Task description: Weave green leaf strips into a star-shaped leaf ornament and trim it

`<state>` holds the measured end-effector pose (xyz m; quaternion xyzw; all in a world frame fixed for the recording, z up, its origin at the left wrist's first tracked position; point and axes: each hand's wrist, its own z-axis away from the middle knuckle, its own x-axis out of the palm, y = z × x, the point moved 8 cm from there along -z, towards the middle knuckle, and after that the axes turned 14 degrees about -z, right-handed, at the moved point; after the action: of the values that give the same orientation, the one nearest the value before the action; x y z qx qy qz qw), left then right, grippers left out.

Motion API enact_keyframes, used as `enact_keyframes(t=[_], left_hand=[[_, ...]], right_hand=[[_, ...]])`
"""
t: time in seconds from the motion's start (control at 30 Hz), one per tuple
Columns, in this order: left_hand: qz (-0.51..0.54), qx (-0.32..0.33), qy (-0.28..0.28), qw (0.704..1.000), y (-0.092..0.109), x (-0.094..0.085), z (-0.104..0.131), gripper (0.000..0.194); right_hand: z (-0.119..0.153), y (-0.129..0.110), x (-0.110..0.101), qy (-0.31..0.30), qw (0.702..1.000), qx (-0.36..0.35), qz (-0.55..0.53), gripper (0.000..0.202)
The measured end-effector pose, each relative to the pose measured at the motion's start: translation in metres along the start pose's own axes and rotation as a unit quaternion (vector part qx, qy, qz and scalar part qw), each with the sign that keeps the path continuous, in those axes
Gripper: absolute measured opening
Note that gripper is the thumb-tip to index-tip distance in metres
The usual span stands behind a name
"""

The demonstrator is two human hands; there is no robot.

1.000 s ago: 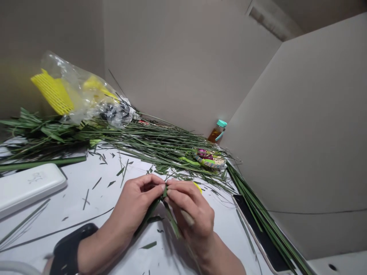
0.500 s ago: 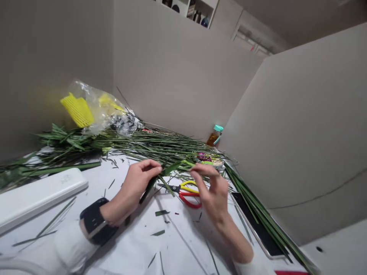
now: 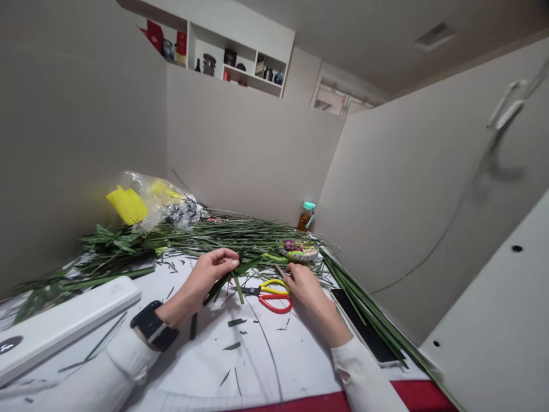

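Observation:
My left hand [image 3: 214, 272], with a dark watch on its wrist, pinches a green leaf piece [image 3: 249, 266] whose strips cross and hang below the fingertips. On the right, my right hand [image 3: 305, 284] is palm down with its fingers closed around a thin, pale pointed item [image 3: 280, 271], too small to name. Scissors [image 3: 274, 296] with one yellow and one red handle lie on the white sheet between the hands, blades pointing left. Small leaf scraps [image 3: 237, 323] are scattered below them.
Long green stems [image 3: 240, 232] spread across the back. A plastic bag with yellow netting [image 3: 128, 205], a bottle [image 3: 306, 217], a round container [image 3: 300, 252], a white case [image 3: 68, 326] and a dark tablet [image 3: 364, 326] surround the work surface.
My right hand has turned palm down and moved lower beside the scissors, its fingers closing. My left hand keeps its pinch on the leaf. The view has tilted up, showing more shelves.

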<state>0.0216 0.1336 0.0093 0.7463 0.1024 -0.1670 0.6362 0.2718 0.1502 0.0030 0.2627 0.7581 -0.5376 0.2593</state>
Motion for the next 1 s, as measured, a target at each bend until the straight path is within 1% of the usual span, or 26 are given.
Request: enact_keyframes(t=[0.1, 0.23, 0.33, 0.43, 0.5, 0.57, 0.7, 0.87, 0.93, 1.0], left_hand=[[-0.011, 0.031, 0.005, 0.999, 0.005, -0.002, -0.002, 0.037], [-0.026, 0.072, -0.019, 0.997, 0.014, 0.007, 0.001, 0.037], [-0.031, 0.105, -0.053, 0.993, 0.025, 0.018, 0.009, 0.036], [-0.029, 0.139, -0.082, 0.986, 0.040, 0.024, 0.018, 0.035], [-0.023, 0.162, -0.100, 0.982, 0.050, 0.026, 0.024, 0.035], [-0.014, 0.182, -0.114, 0.977, 0.060, 0.026, 0.029, 0.034], [0.008, 0.213, -0.122, 0.969, 0.076, 0.024, 0.036, 0.032], [0.018, 0.239, -0.112, 0.965, 0.097, 0.020, 0.042, 0.029], [0.011, 0.244, -0.097, 0.965, 0.107, 0.018, 0.042, 0.027], [0.000, 0.244, -0.072, 0.967, 0.116, 0.014, 0.038, 0.025]], right_hand=[[-0.001, -0.022, -0.006, 0.023, 0.998, -0.033, -0.048, 0.030], [0.012, -0.067, -0.013, 0.042, 0.986, -0.086, -0.139, 0.028], [0.030, -0.101, -0.014, 0.025, 0.972, -0.125, -0.198, 0.026], [0.042, -0.122, -0.010, -0.022, 0.962, -0.140, -0.233, 0.024], [0.047, -0.125, -0.007, -0.058, 0.957, -0.129, -0.255, 0.021], [0.049, -0.123, -0.005, -0.080, 0.949, -0.109, -0.284, 0.021], [0.053, -0.122, -0.009, -0.081, 0.928, -0.083, -0.354, 0.026], [0.063, -0.136, -0.023, -0.055, 0.906, -0.089, -0.411, 0.028], [0.064, -0.140, -0.030, -0.024, 0.903, -0.099, -0.418, 0.027], [0.064, -0.141, -0.038, 0.021, 0.902, -0.117, -0.415, 0.026]])
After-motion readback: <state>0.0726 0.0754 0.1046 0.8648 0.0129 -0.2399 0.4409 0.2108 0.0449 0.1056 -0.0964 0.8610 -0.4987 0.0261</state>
